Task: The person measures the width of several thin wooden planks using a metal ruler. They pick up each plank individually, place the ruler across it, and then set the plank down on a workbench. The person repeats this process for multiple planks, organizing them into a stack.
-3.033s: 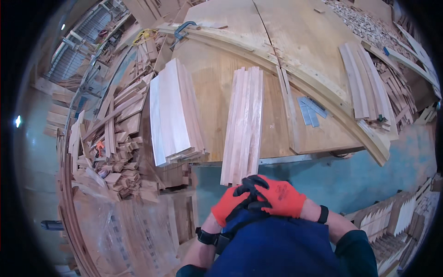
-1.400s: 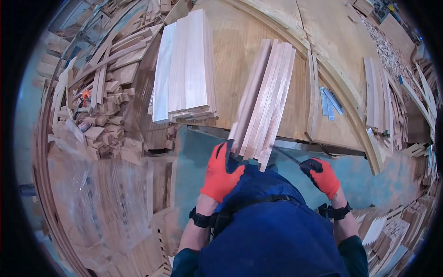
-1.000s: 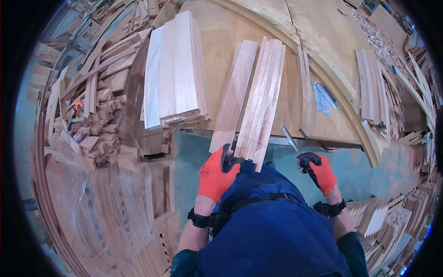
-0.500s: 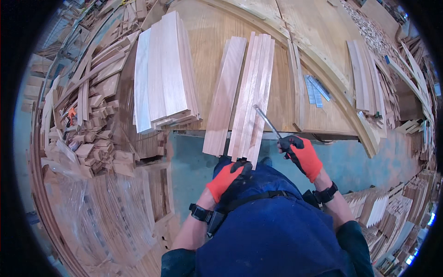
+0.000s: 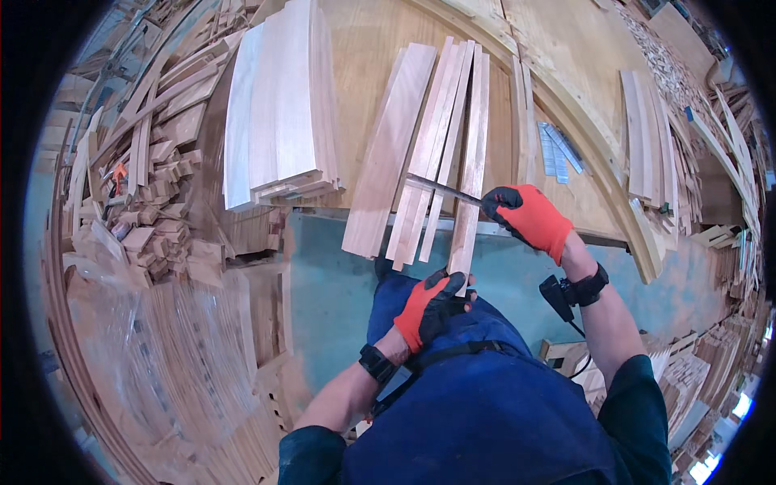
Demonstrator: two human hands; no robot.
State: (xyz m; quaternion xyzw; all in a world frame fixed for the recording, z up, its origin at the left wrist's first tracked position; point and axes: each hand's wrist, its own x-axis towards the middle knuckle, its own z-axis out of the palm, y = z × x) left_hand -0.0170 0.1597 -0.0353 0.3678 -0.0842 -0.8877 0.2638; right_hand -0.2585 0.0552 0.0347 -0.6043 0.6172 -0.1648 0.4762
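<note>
My left hand (image 5: 434, 308), in an orange glove with dark palm and fingers, is closed on the near end of a narrow wooden strip (image 5: 470, 214). That strip stands slightly apart from the other narrow strips (image 5: 419, 182) on its left. Gripped in my gloved right hand (image 5: 531, 217) is a thin, dark metal rod-like tool (image 5: 444, 189). It lies crosswise over the strips, its tip pointing left; its exact kind is unclear. A wider pale board (image 5: 388, 153) rests left of the strips. All these pieces overhang the near edge of the wooden table (image 5: 364, 81).
A stack of pale boards (image 5: 279, 113) stands at the table's left. To the right lie grey metal strips (image 5: 555, 153) beside a long curved wooden beam (image 5: 598, 133). Offcuts (image 5: 158, 238) are heaped at far left, above plastic-wrapped wood (image 5: 170, 356).
My left hand has shifted right to the rightmost strip's end, and the strips have spread apart. The rod has swung from slanting upward to nearly crosswise; my right hand has moved slightly up.
</note>
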